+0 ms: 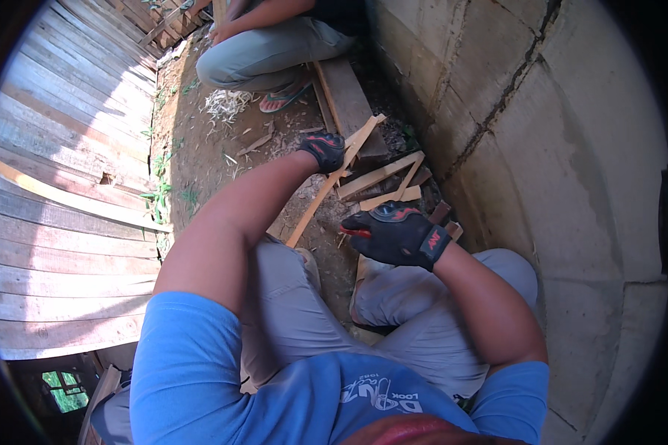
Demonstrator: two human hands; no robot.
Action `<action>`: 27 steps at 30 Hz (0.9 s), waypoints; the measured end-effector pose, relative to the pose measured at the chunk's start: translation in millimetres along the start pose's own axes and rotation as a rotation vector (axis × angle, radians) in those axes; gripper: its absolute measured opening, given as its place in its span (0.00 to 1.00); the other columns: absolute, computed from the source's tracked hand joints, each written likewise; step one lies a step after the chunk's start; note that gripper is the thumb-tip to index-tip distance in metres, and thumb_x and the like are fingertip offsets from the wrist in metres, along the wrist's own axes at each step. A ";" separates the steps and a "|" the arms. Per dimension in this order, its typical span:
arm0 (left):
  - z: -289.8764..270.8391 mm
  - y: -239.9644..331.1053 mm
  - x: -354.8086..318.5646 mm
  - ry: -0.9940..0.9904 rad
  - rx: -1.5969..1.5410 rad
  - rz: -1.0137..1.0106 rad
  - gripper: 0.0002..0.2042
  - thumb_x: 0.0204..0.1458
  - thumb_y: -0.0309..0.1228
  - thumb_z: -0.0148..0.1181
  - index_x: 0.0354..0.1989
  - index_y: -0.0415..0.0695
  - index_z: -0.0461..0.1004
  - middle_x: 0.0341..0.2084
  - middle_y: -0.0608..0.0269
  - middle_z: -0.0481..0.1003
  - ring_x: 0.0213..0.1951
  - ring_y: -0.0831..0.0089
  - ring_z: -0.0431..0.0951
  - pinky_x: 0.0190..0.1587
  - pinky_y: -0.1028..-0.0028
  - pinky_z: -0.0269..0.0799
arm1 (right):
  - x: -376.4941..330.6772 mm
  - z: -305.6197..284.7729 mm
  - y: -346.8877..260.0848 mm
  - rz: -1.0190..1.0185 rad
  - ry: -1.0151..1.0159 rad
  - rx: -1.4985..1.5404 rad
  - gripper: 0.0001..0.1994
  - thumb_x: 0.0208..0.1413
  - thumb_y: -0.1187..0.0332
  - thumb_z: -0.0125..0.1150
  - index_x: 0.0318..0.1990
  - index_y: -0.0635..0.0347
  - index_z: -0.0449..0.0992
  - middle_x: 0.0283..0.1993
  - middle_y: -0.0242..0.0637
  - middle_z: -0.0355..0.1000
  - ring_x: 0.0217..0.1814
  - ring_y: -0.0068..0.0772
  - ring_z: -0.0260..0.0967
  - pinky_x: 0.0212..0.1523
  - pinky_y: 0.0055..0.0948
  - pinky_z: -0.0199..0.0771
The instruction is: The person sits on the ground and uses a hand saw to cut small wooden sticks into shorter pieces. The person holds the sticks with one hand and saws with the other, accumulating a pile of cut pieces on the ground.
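My left hand (323,151), in a black glove with red trim, is closed on a long pale wooden strip (314,213). The strip slants from its far, split-looking end down toward my left knee. Nearer to me and to the right, my right hand (395,234) wears a matching glove. Its fingers are curled together, with red showing at the fingertips; whatever they may hold is hidden. Just beyond that hand lie cut pieces of pale wood (379,176), one of them crossing at an angle.
A thick wooden plank (351,96) lies along the cracked concrete wall (564,148) on the right. Another person (271,55) crouches at the far end, beside a heap of shavings (230,105). Weathered boards (74,222) form the left side, edged by bare dirt and small plants.
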State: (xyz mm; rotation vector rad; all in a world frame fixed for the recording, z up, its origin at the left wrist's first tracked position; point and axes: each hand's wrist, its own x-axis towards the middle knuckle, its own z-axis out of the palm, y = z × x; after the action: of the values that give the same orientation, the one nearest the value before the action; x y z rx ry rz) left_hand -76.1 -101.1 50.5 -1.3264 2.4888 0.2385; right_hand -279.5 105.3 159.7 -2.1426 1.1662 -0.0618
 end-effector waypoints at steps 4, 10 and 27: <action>-1.6 4.0 1.7 0.020 0.054 -0.025 0.19 0.53 0.39 0.63 0.50 0.42 0.84 0.47 0.45 0.84 0.51 0.49 0.85 0.54 0.54 0.80 | -0.4 0.7 0.9 -0.011 0.005 0.026 0.23 0.67 0.49 0.52 0.64 0.40 0.80 0.50 0.44 0.83 0.53 0.51 0.81 0.57 0.49 0.79; -17.3 8.9 2.0 -0.066 -0.039 -0.098 0.16 0.55 0.36 0.59 0.45 0.38 0.83 0.42 0.39 0.84 0.46 0.46 0.86 0.47 0.53 0.81 | -1.8 -2.7 -0.5 -0.002 -0.003 -0.034 0.22 0.66 0.50 0.55 0.63 0.42 0.80 0.52 0.45 0.82 0.53 0.51 0.81 0.57 0.49 0.79; 19.8 -26.0 -51.2 -0.107 -0.315 -0.042 0.28 0.71 0.53 0.46 0.61 0.39 0.71 0.52 0.36 0.78 0.55 0.39 0.79 0.56 0.50 0.73 | 3.0 4.2 6.6 -0.114 0.026 -0.030 0.20 0.67 0.52 0.56 0.61 0.46 0.80 0.49 0.46 0.82 0.51 0.51 0.80 0.55 0.48 0.80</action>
State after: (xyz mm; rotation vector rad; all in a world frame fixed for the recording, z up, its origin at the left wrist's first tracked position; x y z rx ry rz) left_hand -24.0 -70.0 49.7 -1.4387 2.4005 0.6977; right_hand -281.0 102.9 151.8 -2.2394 1.0646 -0.1237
